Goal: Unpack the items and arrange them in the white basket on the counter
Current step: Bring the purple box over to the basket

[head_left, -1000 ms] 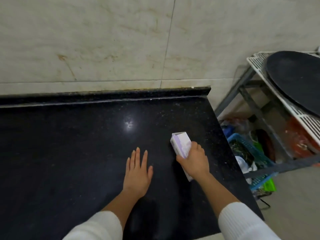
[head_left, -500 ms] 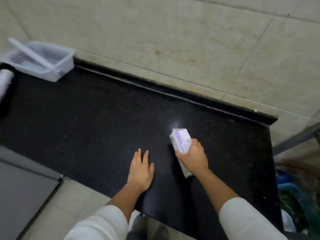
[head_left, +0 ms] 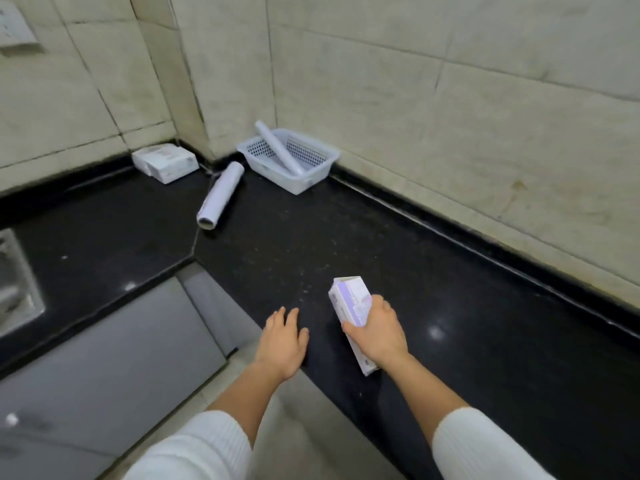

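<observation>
My right hand (head_left: 379, 332) grips a long white and purple box (head_left: 350, 306) over the black counter (head_left: 450, 341), near its front edge. My left hand (head_left: 282, 342) is open, its fingers resting on the counter edge just left of the box. The white basket (head_left: 313, 176) stands far back against the wall, with one white roll (head_left: 277, 147) leaning in it. A second white roll (head_left: 220, 195) lies on the counter left of the basket.
Two white boxes (head_left: 164, 162) sit in the back left corner. A metal sink (head_left: 17, 282) is at the far left edge. Grey cabinet fronts (head_left: 104, 358) run below the counter, which bends at an angle there.
The view has swung left, bringing the basket, rolls and corner boxes into sight. My right hand keeps hold of the box, and my left hand has slid to the counter's front edge.
</observation>
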Motion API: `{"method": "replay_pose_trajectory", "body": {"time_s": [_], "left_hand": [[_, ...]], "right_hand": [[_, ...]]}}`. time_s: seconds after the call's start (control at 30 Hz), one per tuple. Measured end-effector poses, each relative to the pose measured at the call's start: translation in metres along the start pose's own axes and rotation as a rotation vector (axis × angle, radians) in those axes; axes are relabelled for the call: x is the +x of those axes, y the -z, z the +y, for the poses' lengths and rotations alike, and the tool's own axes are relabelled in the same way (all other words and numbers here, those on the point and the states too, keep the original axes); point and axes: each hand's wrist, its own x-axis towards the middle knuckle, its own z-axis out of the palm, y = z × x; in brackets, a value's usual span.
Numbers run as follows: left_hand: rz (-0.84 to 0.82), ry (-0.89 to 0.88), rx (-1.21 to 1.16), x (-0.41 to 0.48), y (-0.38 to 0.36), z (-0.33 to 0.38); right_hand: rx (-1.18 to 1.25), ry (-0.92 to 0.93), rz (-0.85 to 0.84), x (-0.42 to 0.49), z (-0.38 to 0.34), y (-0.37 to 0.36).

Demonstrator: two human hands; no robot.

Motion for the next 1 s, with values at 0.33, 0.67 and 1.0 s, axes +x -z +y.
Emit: {"method": "replay_pose_trajectory", "body": {"time_s": [0.33, 0.67, 1.0], "left_hand": [[0.014, -0.019, -0.015, 0.103, 0.128, -0.127], [0.139, -0.037, -0.051, 0.255, 0.178, -0.173], [0.101, -0.072, -0.366, 0.358, 0.205, -0.179]], "right_hand": [[0.019, 0.005, 0.013, 0.078, -0.168, -0.079], [0.038, 0.030, 0.012, 0.218, -0.253, -0.112], [0.321, -0.042, -0.141, 0.328, -0.301, -0.128]]}}
